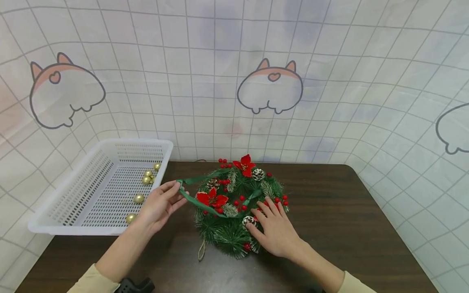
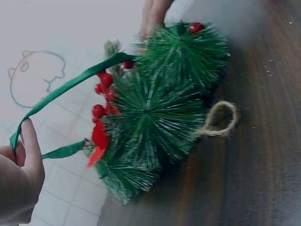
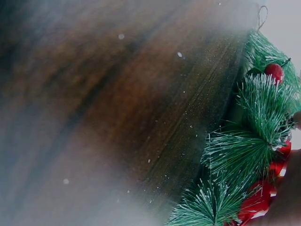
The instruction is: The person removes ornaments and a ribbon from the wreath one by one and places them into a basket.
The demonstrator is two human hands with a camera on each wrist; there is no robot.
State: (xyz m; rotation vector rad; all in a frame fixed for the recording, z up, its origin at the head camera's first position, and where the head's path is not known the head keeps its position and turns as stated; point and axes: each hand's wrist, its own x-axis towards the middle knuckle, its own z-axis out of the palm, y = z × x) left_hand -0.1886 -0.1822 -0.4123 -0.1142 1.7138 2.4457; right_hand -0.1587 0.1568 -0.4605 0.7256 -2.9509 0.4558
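A green Christmas wreath with red flowers, red berries and frosted pine cones lies on the dark wooden table. My left hand pinches a green ribbon between thumb and fingers, pulled out in a loop to the left of the wreath. In the left wrist view the ribbon runs taut from those fingers into the needles. My right hand rests with spread fingers on the wreath's right side, near a pine cone. A twine loop sticks out from the wreath's edge.
A white perforated basket stands at the left with several gold baubles inside. Behind the table hangs a white gridded cloth with cartoon animals. A black object lies at the front edge by the left sleeve.
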